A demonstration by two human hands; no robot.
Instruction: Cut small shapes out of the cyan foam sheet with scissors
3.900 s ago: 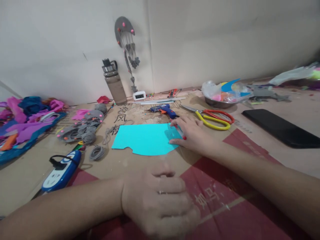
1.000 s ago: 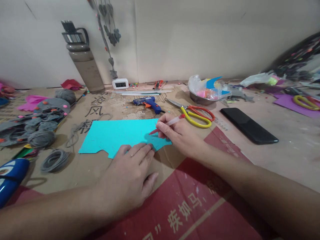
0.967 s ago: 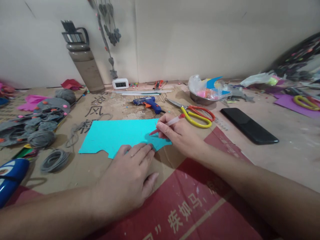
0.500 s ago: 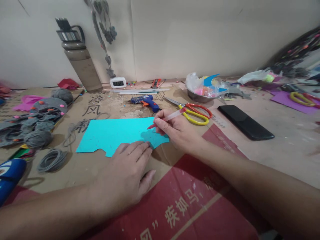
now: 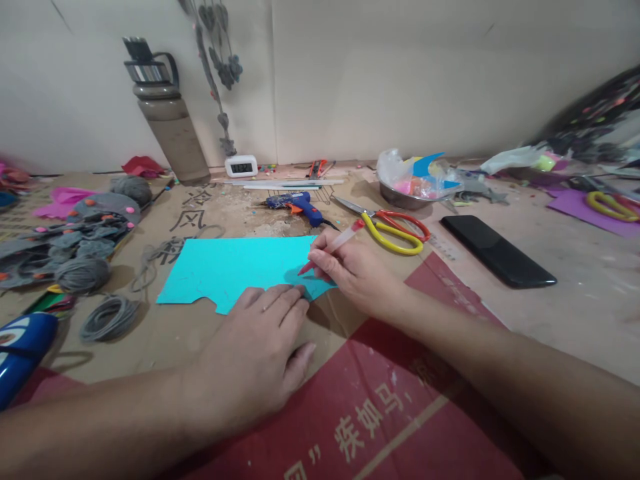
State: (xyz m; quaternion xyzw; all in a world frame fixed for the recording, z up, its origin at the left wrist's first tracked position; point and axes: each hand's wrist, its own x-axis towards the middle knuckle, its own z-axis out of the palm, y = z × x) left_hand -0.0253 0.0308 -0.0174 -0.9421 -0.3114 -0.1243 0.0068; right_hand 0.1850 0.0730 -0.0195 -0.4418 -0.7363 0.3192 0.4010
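Note:
A turquoise sheet [image 5: 235, 263] with notches cut in its near edge lies on the cardboard. My left hand [image 5: 267, 340] rests flat over that near edge, its fingers stretched out and holding nothing. My right hand [image 5: 353, 270] grips a red pen [image 5: 344, 238] with a clear barrel and a red cap end. The pen's tip points down and left at the sheet's right part; whether it touches the surface I cannot tell. Faint lines show on the sheet. Behind my right hand lie scissors [image 5: 395, 233] with one yellow and one red handle.
Beyond the sheet are a blue glue gun [image 5: 297, 205], a small white clock [image 5: 241, 166] and a water bottle [image 5: 173, 133]. A metal bowl [image 5: 400, 195] of scraps and a black phone [image 5: 495, 250] are at right. Grey yarn [image 5: 113, 317] and felt pieces lie at left.
My right hand has tilted the pen more upright and brought its tip slightly lower over the sheet. My left hand stays flat in place. The view has shifted a little.

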